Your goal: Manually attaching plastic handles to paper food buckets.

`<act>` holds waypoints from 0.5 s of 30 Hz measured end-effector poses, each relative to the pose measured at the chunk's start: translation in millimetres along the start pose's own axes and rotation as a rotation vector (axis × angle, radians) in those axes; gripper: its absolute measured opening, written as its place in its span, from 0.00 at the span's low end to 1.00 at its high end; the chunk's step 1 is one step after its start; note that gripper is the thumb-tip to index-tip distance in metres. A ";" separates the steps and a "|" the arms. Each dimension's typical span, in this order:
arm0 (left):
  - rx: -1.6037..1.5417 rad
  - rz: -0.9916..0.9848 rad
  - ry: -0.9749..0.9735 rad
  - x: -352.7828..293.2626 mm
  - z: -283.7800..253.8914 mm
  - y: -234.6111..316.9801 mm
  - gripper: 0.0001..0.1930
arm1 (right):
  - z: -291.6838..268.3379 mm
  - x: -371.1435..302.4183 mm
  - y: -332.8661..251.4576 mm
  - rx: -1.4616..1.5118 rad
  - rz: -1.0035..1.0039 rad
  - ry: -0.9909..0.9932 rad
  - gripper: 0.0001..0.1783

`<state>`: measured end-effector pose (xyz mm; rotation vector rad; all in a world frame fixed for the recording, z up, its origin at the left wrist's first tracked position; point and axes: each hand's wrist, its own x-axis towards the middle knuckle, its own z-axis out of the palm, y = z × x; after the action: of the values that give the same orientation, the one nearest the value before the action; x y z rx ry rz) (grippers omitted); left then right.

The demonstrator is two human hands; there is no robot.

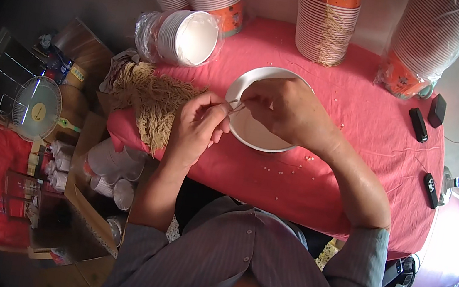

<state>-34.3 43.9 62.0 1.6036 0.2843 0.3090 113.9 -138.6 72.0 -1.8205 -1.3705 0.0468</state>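
Observation:
My left hand pinches with thumb and forefinger near the left rim of a white bowl. Against its fingertips, my right hand is closed in a pinch above the bowl. Something thin and small shows between the two sets of fingertips, too fine to name. Inside the bowl is a pale beige surface, partly covered by my right hand. Left of my left hand, a heap of tan strings hangs over the table edge. Tiny white beads lie scattered on the cloth around the bowl.
Stacked paper tubs stand along the back of the red-covered table; one stack has straw-coloured strands on it. A wrapped tub stack lies on its side. Black devices sit at right. An open carton stands lower left.

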 end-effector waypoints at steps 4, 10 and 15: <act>0.058 0.004 -0.008 2.2 0.8 2.4 0.08 | 4.9 1.1 0.3 -0.052 -0.112 0.149 0.09; 0.121 0.039 -0.035 4.4 -1.3 -4.3 0.06 | 5.4 -0.5 -1.2 -0.135 -0.135 0.125 0.08; 0.148 0.046 -0.072 5.7 -2.7 -7.2 0.06 | 7.6 -0.7 2.2 -0.148 -0.124 0.081 0.08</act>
<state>-30.0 48.9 55.0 1.7650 0.2191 0.2704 111.6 -134.9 65.4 -1.8326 -1.4584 -0.1960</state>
